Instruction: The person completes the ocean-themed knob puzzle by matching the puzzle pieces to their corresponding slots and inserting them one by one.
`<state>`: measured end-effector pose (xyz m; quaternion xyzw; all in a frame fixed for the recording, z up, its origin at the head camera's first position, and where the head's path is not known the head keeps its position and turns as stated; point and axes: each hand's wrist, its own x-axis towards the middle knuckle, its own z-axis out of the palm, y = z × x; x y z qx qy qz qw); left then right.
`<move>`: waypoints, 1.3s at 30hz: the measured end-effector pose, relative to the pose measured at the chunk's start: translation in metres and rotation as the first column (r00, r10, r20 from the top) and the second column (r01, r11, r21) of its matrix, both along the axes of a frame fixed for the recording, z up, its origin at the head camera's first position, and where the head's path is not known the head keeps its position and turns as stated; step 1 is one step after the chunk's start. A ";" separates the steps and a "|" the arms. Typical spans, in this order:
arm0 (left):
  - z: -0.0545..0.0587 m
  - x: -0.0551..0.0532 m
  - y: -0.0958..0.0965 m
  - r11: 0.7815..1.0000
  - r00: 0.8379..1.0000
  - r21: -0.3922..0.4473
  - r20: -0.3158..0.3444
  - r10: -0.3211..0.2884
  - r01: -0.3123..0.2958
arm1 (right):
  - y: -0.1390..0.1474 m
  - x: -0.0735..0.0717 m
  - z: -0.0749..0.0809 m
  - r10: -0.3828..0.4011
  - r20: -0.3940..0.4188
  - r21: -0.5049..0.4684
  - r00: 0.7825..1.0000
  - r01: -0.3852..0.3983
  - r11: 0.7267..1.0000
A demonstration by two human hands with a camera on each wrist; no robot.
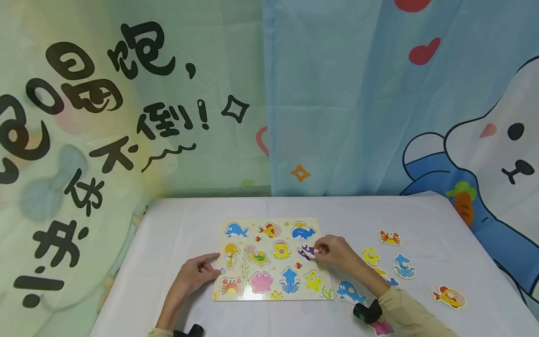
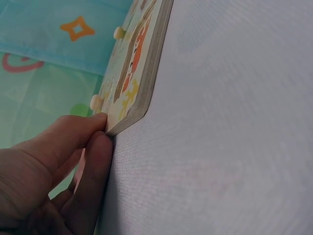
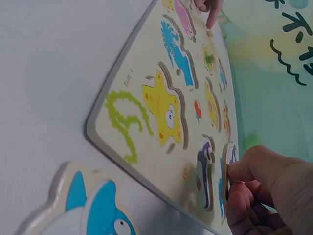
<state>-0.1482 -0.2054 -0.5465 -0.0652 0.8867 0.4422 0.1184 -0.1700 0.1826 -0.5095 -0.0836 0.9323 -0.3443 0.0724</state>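
A cream wooden puzzle board (image 1: 273, 296) with sea-animal cutouts lies on the white table. My right hand (image 1: 334, 249) pinches a small purple-and-white puzzle piece (image 3: 231, 155) between thumb and fingers, over the board's right side. Close to it is a purple-marked recess (image 3: 204, 176); whether the piece touches the board there I cannot tell. At the board's left edge, my left hand (image 1: 195, 274) grips the rim, thumb (image 2: 73, 132) against the top and a finger at the side. A printed starfish (image 3: 164, 110) and squid (image 1: 289, 280) show in other recesses.
Loose pieces lie right of the board: a crab (image 1: 389, 238), a starfish (image 1: 371, 256), a blue squid (image 1: 404, 267), a red-and-yellow fish (image 1: 448, 297) and a blue dolphin (image 1: 350, 292). A pink piece (image 1: 382, 327) is partly under my right wrist. Printed cloth (image 1: 337, 117) hangs behind the table.
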 end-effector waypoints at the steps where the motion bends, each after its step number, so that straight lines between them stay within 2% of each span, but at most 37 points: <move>1: 0.000 0.000 0.000 1.000 1.000 -0.001 -0.001 -0.001 0.001 | -0.002 0.000 -0.001 -0.007 0.009 -0.005 1.000 0.007 1.000; 6: 0.002 -0.001 0.001 1.000 1.000 -0.003 0.004 -0.001 0.001 | -0.006 -0.002 -0.009 0.008 0.021 0.000 1.000 -0.008 1.000; 14: 0.000 0.001 0.000 1.000 1.000 0.005 0.016 -0.001 0.001 | -0.008 0.002 -0.017 0.031 -0.006 0.000 0.999 -0.031 1.000; 33: 0.000 0.000 0.000 1.000 1.000 0.022 0.009 0.000 0.000 | -0.014 0.004 -0.016 -0.001 0.006 0.008 1.000 0.001 1.000; 39: -0.001 0.000 -0.001 1.000 1.000 0.016 0.013 0.002 -0.002 | -0.016 0.003 -0.015 -0.030 0.053 -0.001 0.998 0.030 1.000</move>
